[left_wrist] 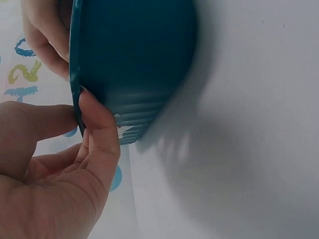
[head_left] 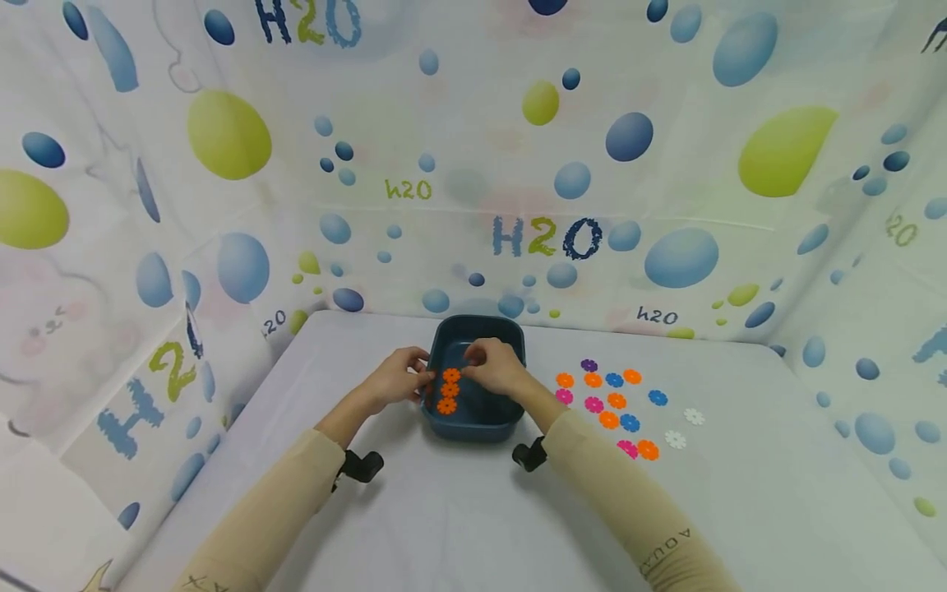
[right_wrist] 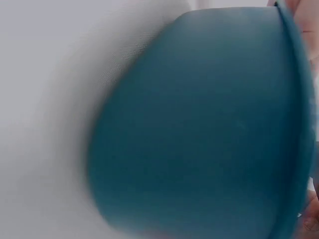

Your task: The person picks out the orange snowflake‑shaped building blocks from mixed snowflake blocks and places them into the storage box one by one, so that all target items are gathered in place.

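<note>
A dark teal plastic tub (head_left: 473,429) stands on the white table, with three orange flower-shaped discs (head_left: 450,390) in a column at its left inner side. My left hand (head_left: 395,378) pinches the tub's left rim between thumb and fingers, as the left wrist view shows with the tub's outer wall (left_wrist: 134,55). Over the inside of the tub is my right hand (head_left: 497,367), fingers bent, fingertips close beside the top orange disc. Whether it holds anything is hidden. In the right wrist view the tub's wall (right_wrist: 199,124) covers most of that hand's work.
Right of the tub, several loose flower discs lie scattered on the table: orange (head_left: 648,450), blue (head_left: 658,398), pink (head_left: 594,404), purple (head_left: 588,364) and white (head_left: 676,439). A patterned curtain (head_left: 459,107) hangs behind and at both sides of the table.
</note>
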Available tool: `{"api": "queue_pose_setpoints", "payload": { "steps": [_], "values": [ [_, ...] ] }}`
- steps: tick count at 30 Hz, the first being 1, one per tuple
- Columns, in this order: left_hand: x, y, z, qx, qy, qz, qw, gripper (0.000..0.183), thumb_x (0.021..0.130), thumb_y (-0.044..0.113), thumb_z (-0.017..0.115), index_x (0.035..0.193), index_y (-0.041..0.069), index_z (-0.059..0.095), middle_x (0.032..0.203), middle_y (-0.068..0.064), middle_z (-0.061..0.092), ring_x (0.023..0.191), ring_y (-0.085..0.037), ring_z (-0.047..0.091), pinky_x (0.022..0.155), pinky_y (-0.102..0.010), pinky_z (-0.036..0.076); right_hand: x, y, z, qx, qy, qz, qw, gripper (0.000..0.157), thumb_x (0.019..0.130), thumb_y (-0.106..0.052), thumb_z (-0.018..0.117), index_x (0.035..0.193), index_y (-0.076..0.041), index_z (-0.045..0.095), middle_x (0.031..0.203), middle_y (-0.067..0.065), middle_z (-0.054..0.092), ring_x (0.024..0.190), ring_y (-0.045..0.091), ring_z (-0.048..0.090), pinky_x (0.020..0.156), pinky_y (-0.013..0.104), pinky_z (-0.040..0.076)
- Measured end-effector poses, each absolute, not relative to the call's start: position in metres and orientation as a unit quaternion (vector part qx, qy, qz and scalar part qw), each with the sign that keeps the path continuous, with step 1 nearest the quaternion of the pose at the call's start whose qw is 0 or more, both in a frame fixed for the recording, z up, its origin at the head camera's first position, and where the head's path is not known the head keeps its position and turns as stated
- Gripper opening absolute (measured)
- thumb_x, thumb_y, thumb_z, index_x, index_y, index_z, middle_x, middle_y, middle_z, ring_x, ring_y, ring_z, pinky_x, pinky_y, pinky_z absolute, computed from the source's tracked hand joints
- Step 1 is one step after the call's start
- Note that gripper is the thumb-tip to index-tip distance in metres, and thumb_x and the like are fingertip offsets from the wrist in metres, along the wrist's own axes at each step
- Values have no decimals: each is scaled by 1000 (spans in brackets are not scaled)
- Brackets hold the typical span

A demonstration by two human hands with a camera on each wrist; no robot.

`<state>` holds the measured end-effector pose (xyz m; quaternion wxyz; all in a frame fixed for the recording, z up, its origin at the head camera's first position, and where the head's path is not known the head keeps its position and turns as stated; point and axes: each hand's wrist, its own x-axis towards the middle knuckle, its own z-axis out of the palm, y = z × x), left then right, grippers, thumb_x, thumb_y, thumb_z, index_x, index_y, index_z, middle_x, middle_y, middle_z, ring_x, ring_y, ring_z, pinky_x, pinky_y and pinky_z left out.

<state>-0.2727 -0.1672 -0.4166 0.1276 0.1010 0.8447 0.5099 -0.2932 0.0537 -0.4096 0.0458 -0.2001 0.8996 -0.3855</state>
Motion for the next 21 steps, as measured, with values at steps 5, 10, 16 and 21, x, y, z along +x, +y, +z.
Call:
{"api": "queue_pose_setpoints", "payload": {
  "steps": [5, 10, 16, 21],
  "values": [
    [-269, -167, -415, 100, 846, 509, 123, 44, 104, 6, 57, 141, -13, 44, 99, -16, 54, 81, -21, 62, 71, -35, 62, -283, 68, -403, -220, 895, -386, 43, 26, 93, -15, 75, 116, -3, 70, 106, 9, 70, 96, 23, 66, 85, 38, 57],
    [-269, -167, -415, 95, 847, 508, 127, 44, 104, 6, 57, 142, -12, 43, 100, -16, 54, 81, -21, 62, 71, -34, 62, -274, 86, -396, -237, 893, -379, 48, 27, 94, -15, 75, 118, -3, 69, 111, 11, 70, 98, 22, 66, 86, 37, 57],
    [-273, -166, -417, 101, 847, 507, 124, 44, 104, 7, 57, 141, -12, 43, 99, -15, 53, 80, -21, 62, 70, -33, 62, -266, 113, -388, -241, 895, -371, 56, 29, 93, -16, 75, 119, -4, 68, 111, 11, 69, 94, 22, 64, 81, 34, 57],
    [-273, -166, -416, 102, 848, 505, 125, 43, 104, 7, 57, 140, -13, 43, 98, -15, 52, 79, -20, 61, 69, -33, 62, -259, 134, -387, -228, 895, -378, 61, 29, 93, -16, 75, 118, -3, 68, 109, 10, 68, 97, 25, 63, 80, 34, 58]
  ]
}}
